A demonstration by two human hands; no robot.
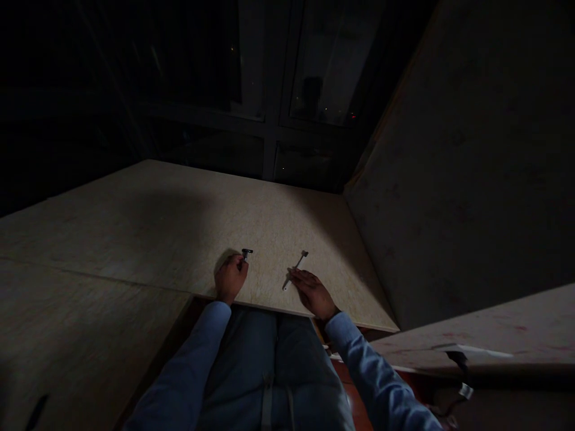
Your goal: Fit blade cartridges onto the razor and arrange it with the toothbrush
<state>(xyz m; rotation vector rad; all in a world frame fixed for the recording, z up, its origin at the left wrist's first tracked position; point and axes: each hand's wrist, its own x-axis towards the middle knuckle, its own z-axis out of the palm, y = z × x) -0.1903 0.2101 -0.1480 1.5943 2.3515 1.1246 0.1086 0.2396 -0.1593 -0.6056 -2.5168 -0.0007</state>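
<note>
A large pale stone-patterned tile [188,221] lies flat in front of me, lit near its front edge. My left hand [230,278] is closed on a small dark tool [247,253] that stands on the tile. My right hand [311,291] rests flat on the tile with its fingers stretched out, touching the near end of a thin light-coloured tool [296,268] that lies on the surface. Both sleeves are blue, and my knees show below the tile's front edge.
Another tile [76,335] lies at the left, joined along a seam. A big slab [471,179] leans upright at the right. A further slab [494,341] lies at the lower right beside a dark object [458,359]. Dark window panes [269,90] stand behind.
</note>
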